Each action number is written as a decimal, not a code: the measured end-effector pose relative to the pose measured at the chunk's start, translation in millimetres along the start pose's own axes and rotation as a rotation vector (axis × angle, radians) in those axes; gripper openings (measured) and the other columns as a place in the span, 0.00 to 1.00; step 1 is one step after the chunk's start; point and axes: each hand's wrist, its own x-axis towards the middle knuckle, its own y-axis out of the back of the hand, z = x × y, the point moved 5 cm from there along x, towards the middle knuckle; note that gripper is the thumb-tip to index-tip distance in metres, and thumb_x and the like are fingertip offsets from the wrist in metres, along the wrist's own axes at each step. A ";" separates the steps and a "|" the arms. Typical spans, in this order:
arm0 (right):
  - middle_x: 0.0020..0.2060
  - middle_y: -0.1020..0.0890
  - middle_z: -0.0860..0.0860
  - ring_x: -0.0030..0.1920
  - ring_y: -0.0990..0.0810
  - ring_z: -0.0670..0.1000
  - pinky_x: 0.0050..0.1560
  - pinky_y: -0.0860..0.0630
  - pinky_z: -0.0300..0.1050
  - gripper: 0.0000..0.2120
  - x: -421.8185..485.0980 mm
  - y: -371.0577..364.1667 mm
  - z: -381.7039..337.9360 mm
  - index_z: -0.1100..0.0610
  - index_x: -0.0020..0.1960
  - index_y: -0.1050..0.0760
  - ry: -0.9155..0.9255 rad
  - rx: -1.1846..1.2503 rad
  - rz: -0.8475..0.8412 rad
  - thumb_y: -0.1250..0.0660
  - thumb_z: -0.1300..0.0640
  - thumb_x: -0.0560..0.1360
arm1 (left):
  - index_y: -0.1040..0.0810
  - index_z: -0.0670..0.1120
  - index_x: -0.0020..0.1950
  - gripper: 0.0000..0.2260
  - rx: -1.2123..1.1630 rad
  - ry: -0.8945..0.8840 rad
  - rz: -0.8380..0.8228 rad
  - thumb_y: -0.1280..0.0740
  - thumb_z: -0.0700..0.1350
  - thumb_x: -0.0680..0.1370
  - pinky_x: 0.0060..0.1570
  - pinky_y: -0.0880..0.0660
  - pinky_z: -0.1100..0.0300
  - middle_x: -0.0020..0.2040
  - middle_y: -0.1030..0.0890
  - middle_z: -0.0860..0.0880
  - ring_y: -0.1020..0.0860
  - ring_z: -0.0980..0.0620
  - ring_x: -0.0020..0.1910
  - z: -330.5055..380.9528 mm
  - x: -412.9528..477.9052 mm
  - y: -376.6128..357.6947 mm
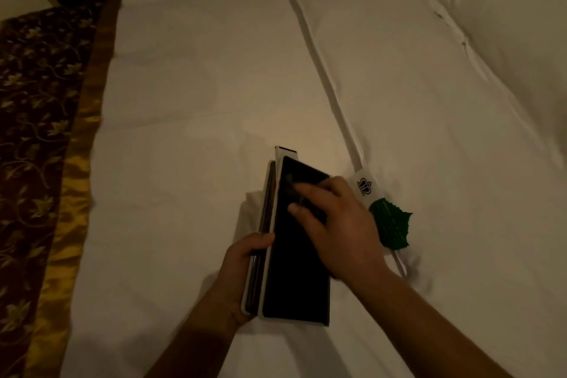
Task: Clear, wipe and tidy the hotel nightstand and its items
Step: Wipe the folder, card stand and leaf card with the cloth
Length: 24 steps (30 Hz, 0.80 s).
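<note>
A stack of flat folders and booklets [296, 270] lies on the white bed sheet [199, 101], its top cover black. My left hand [245, 258] grips the stack's left edge from the side, thumb on top. My right hand [334, 224] rests on the black cover with its fingers spread flat. Just right of that hand lie a white card with a dark crest [365, 187] and a green leaf-shaped card [391, 224]. The nightstand is not in view.
A folded duvet edge [325, 70] runs diagonally across the bed, with a white pillow [515, 40] at the upper right. A dark patterned bed runner with a gold border [40, 132] covers the left side.
</note>
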 end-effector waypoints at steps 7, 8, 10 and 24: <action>0.54 0.28 0.39 0.45 0.25 0.39 0.43 0.23 0.31 0.17 -72.5 -5.9 -34.7 0.36 0.61 0.28 0.217 -0.008 -0.227 0.38 0.37 0.73 | 0.17 0.40 0.62 0.26 -0.062 0.047 -0.007 0.29 0.59 0.73 0.56 0.20 0.52 0.55 0.15 0.40 0.16 0.43 0.54 6.8 6.2 4.1; 0.54 0.26 0.41 0.45 0.24 0.40 0.41 0.22 0.33 0.17 -76.2 -5.6 -31.4 0.37 0.61 0.27 0.240 -0.035 -0.247 0.37 0.38 0.73 | 0.16 0.39 0.60 0.26 -0.064 0.049 -0.017 0.24 0.57 0.69 0.52 0.18 0.51 0.53 0.14 0.39 0.15 0.42 0.52 7.5 5.5 3.9; 0.55 0.25 0.44 0.46 0.22 0.43 0.41 0.20 0.36 0.17 -74.8 -1.0 -14.1 0.39 0.61 0.26 0.201 -0.067 -0.262 0.36 0.40 0.74 | 0.16 0.38 0.58 0.28 -0.078 0.035 -0.034 0.20 0.54 0.64 0.48 0.18 0.51 0.52 0.15 0.37 0.15 0.40 0.49 8.5 6.4 2.2; 0.56 0.25 0.46 0.48 0.22 0.46 0.41 0.25 0.38 0.17 -34.9 -25.2 42.2 0.41 0.64 0.25 -0.153 -0.047 -0.073 0.37 0.43 0.76 | 0.15 0.39 0.57 0.23 -0.009 -0.067 0.142 0.26 0.52 0.68 0.43 0.17 0.51 0.50 0.14 0.38 0.14 0.40 0.46 20.5 -7.5 34.3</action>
